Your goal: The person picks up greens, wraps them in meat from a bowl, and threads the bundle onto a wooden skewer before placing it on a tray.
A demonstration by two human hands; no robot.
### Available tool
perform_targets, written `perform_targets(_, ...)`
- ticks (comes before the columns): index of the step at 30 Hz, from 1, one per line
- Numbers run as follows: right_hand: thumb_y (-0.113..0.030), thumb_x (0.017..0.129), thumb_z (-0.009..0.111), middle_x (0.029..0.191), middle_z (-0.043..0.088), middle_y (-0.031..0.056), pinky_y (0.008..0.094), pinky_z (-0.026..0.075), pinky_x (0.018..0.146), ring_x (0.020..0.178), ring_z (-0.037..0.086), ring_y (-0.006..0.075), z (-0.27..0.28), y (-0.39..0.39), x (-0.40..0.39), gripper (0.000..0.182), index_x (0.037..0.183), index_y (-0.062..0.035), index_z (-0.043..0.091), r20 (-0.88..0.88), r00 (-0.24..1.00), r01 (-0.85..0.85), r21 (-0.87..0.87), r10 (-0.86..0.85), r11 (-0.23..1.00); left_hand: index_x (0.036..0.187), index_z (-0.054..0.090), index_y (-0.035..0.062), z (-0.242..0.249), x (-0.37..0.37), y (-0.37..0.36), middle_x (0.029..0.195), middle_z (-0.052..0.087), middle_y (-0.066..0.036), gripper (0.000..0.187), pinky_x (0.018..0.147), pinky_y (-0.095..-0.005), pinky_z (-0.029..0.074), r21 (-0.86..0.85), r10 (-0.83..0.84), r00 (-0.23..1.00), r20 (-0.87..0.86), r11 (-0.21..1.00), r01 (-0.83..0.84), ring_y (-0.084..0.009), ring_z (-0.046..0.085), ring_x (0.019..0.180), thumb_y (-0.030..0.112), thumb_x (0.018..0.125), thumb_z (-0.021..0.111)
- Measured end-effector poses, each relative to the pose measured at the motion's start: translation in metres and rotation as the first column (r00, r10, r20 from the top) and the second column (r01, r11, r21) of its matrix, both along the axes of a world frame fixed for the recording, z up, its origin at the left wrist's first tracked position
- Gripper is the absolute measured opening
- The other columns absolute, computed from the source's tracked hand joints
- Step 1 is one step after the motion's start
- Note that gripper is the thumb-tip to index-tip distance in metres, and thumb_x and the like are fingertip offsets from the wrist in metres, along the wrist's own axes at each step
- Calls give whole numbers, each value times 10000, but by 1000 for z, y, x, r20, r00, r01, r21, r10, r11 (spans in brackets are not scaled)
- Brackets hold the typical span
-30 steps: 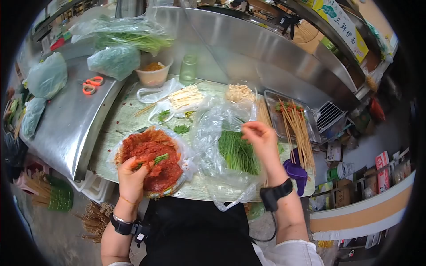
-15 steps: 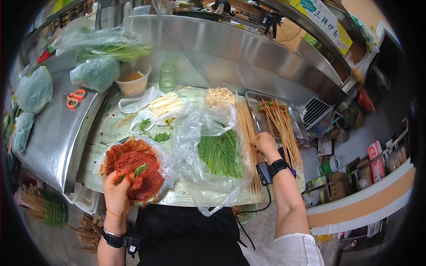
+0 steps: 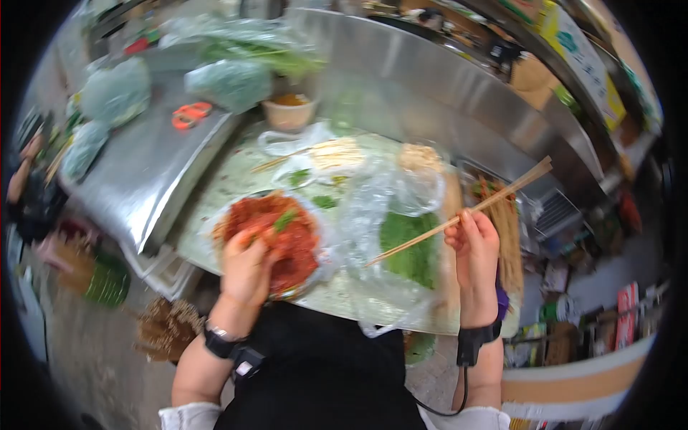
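My left hand (image 3: pixel 247 266) is over a bowl of red chili paste (image 3: pixel 297 251), its fingers closed in a pinch at the paste. A small tuft of green leaves (image 3: pixel 285 220) shows just past the fingertips, coated in red lower down. My right hand (image 3: pixel 476 251) is raised and grips a thin bamboo skewer (image 3: pixel 416 239); blur hides whether there is more than one. The skewer slants across a clear plastic bag (image 3: pixel 362 218) of fine green stalks (image 3: pixel 408 247). Right of that hand, a metal tray (image 3: pixel 466 172) holds several skewers with food on their far ends.
White enoki-like strips (image 3: pixel 337 156) lie on plastic at the back, near a bag of pale pieces (image 3: pixel 421 158). A tub (image 3: pixel 289 112), orange-handled scissors (image 3: pixel 190 115) and bagged greens (image 3: pixel 233 84) stand at the left. A steel wall (image 3: pixel 416 79) rises behind the board.
My right hand has lifted from the bare skewers, bringing one up over the bag. My left hand stays at the paste. The whole view has swung leftward and is blurred.
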State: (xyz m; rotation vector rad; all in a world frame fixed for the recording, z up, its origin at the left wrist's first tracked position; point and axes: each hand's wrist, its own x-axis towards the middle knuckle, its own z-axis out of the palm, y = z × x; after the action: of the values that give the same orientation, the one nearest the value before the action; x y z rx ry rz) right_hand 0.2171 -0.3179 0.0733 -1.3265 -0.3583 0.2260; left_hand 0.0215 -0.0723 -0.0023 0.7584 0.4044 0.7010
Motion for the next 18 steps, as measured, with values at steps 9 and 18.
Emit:
perform_targets(9,-148,880,561,839,599,87,268,499,628,697,612,168,-60,83,-106,168,970,-7,548,-92,967,-214,204,236,955,1091,538,-6,-3,-2,-3,1034,597,-79,220,758,-296,542,-155,26,999,37,988,-20,-183,605,903,16,875,502)
perform_targets(18,-245,935,429,810,590,106,297,522,638,681,636,211,-43,78,-91,287,918,13,551,-113,804,-576,97,584,812,1050,584,-34,-4,-18,6,987,621,-62,229,719,-246,524,146,-98,989,-106,983,113,-128,605,865,-31,832,517)
